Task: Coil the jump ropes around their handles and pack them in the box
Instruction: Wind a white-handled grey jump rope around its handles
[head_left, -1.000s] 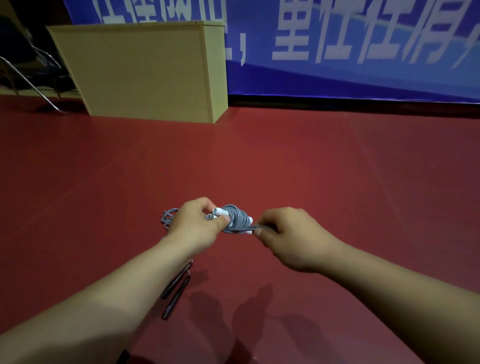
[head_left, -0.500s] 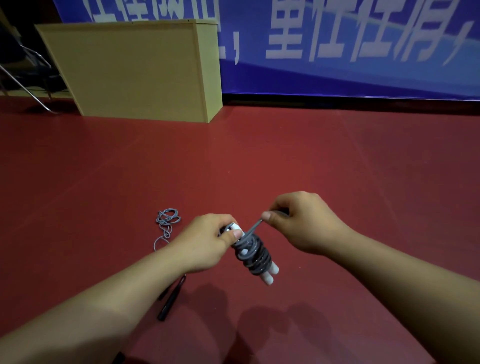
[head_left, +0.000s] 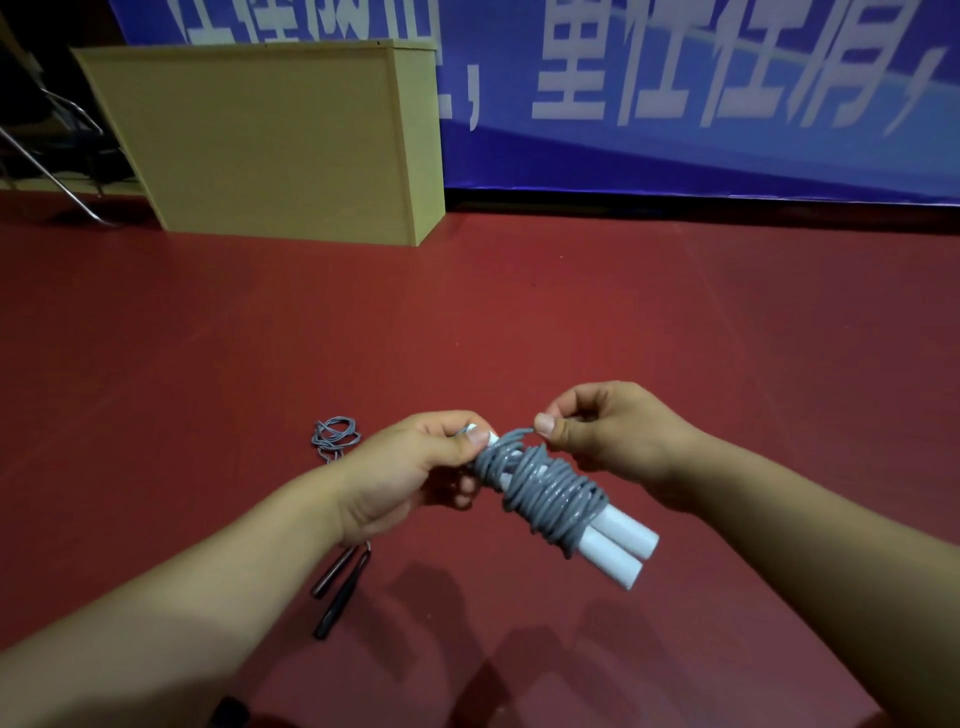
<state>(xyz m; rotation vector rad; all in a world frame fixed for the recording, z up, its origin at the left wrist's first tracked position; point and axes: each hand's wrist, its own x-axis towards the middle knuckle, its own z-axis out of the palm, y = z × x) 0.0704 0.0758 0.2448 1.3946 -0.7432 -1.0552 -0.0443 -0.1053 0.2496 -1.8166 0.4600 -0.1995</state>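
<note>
A jump rope with two white handles (head_left: 621, 551) has its grey cord (head_left: 545, 491) coiled thickly around them. My left hand (head_left: 410, 467) grips the upper end of the handles. My right hand (head_left: 602, 436) pinches the free end of the cord just above the coil. The bundle is tilted, its white ends pointing down and to the right, above the red floor. A second jump rope lies on the floor: its two black handles (head_left: 343, 587) sit under my left wrist, and its thin grey cord (head_left: 335, 436) is bunched beyond them. The tan wooden box (head_left: 270, 140) stands at the far left.
The red floor (head_left: 519, 322) stretches out to a blue banner wall (head_left: 675, 93) at the back. A metal chair frame (head_left: 52, 171) stands left of the box. Shadows of my arms fall on the floor near me.
The bundle has swung from level to tilted down-right, closer to me. My right hand rose from beside the coil to above it, pulling the cord end up, then brought it close.
</note>
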